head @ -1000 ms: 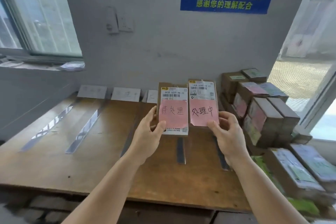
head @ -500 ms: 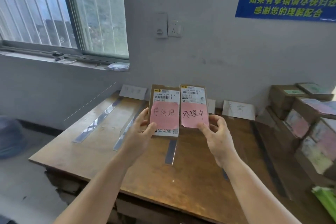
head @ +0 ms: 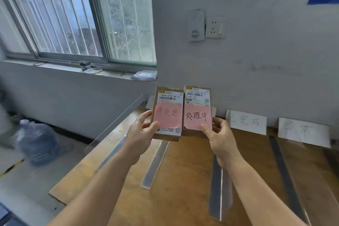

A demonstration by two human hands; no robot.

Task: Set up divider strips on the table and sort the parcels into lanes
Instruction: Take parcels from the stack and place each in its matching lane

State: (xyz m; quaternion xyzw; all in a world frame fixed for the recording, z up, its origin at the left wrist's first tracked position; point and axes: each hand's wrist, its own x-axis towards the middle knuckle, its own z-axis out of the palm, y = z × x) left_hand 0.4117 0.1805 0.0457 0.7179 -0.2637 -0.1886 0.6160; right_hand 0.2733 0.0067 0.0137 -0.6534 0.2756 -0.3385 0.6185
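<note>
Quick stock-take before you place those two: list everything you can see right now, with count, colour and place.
parcels: 2, brown card with white labels and pink notes, held side by side above the table's far edge
divider strips: at least 4 visible, clear to grey, lying lengthwise on the table
table: 1, brown wood, against the wall
lane signs: 2 plainly seen, white, leaning on the wall at the table's back; others partly hidden behind the parcels
water jug: 1, bluish, on the floor at left
wall socket: 1, white, on the wall
window: 1, barred, upper left
left hand: grips the left parcel
right hand: grips the right parcel
</note>
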